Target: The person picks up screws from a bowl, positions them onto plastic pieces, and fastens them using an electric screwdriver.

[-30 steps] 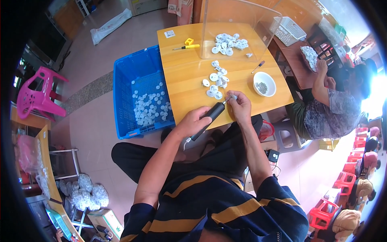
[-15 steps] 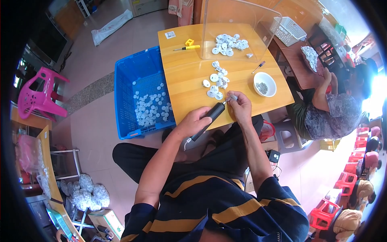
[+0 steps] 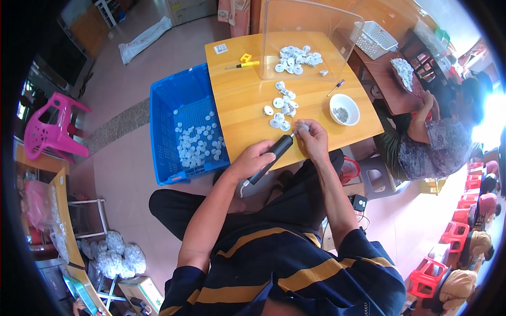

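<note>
My left hand (image 3: 254,159) is wrapped round a black electric screwdriver (image 3: 271,159), its cord trailing from the lower end. The tool's tip points up and right, meeting a small white plastic part (image 3: 301,128) pinched in my right hand (image 3: 314,138). My fingers cover most of that part. Just beyond lies a loose row of white round plastic parts (image 3: 278,102) on the wooden table (image 3: 240,116). Right of them stands a white bowl (image 3: 354,101) with small metal screws (image 3: 341,114) in it.
A blue crate (image 3: 158,126) with white discs stands left of the table. More white parts (image 3: 295,59) lie by a clear plastic panel (image 3: 311,16). Yellow (image 3: 247,65) and dark-handled (image 3: 337,86) screwdrivers rest on the table. A co-worker (image 3: 432,150) sits at the right.
Both hands hold nearly the same pose, with the screwdriver tip still at the white part. The view has shifted slightly.
</note>
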Available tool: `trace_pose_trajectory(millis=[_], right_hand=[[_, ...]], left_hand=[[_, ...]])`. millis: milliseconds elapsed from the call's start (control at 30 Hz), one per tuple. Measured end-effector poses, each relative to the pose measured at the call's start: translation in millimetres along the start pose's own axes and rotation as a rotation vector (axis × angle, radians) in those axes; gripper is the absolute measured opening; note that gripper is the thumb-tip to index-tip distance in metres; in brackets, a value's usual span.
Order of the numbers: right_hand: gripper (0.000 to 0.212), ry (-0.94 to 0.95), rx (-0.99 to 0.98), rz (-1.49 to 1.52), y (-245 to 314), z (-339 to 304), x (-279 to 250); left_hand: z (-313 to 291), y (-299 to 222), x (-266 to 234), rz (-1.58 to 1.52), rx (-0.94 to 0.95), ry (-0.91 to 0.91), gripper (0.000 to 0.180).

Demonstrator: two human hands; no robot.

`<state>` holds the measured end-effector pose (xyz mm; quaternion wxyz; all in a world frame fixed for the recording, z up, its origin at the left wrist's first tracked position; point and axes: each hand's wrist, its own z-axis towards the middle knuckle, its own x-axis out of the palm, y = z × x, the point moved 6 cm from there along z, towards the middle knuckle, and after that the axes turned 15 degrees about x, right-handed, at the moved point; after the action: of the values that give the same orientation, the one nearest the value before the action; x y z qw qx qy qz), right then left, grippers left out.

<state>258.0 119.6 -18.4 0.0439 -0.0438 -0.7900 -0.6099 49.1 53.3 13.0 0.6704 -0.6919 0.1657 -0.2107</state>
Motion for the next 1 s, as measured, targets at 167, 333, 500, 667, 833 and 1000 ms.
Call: trace_pose_trajectory(millis=[167, 333, 500, 667, 833, 1000], right_hand=[[0.017, 0.01, -0.044, 0.043, 0.0, -4.3, 2.2], [0.018, -0.108, -0.084, 0.043, 0.8, 2.1, -9.6], [0.027, -0.33, -0.428, -0.703, 37.7, -3.4, -8.2], [0.034, -0.426, -0.613, -1.025, 55.4, -16.9, 5.4], [0.034, -0.494, -0.6, -0.947, 83.7, -34.4, -0.2], [0.015, -0.626, -0.501, -1.023, 129.2, -6.8, -48.6]], left_hand=[[-3.9, 4.8, -3.3, -0.141, -0.031, 0.021, 0.04], [-6.7, -7.8, -6.7, -0.201, -0.033, 0.027, 0.036], [-7.1, -1.3, -6.8, -0.221, 0.01, 0.001, 0.042], [-5.7, 2.2, -6.8, -0.176, 0.042, -0.021, 0.042], [-9.0, -1.6, -7.6, -0.18, 0.054, -0.034, 0.041], [-9.6, -3.0, -8.1, -0.164, 0.068, -0.042, 0.041]])
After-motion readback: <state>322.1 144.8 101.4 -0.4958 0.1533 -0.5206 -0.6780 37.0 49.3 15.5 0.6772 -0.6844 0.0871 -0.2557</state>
